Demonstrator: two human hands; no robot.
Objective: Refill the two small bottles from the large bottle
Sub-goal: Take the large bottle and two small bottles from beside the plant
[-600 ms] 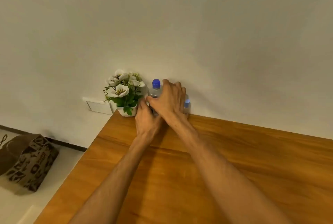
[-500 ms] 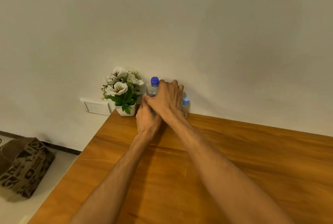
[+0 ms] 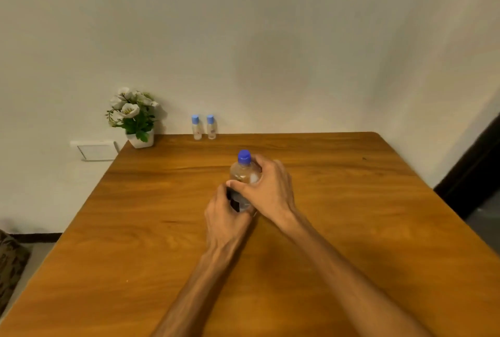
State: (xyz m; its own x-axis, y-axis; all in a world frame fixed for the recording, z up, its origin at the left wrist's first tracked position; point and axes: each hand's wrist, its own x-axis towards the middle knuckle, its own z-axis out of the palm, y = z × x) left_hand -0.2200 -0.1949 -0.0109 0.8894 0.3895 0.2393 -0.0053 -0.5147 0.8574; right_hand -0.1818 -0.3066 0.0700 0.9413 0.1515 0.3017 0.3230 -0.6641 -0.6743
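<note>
The large clear bottle [image 3: 243, 171] with a dark blue cap stands upright near the middle of the wooden table [image 3: 151, 228]. My left hand [image 3: 226, 213] grips its lower body from the left, over a dark label. My right hand [image 3: 270, 187] wraps its upper body from the right, below the cap. Two small clear bottles stand side by side at the table's far edge against the wall, both with light blue caps on: the left small bottle [image 3: 196, 127] and the right small bottle [image 3: 211, 127].
A white pot of white flowers [image 3: 135, 117] sits on the far left corner of the table. A white wall socket [image 3: 94, 150] is left of the table. A patterned bag [image 3: 9, 263] lies on the floor at the left. A dark doorway [image 3: 476, 179] is at the right.
Both hands have pulled the large bottle from beside the flower pot at the wall toward me to mid-table. The two small bottles, hidden by my hands before, now show at the wall.
</note>
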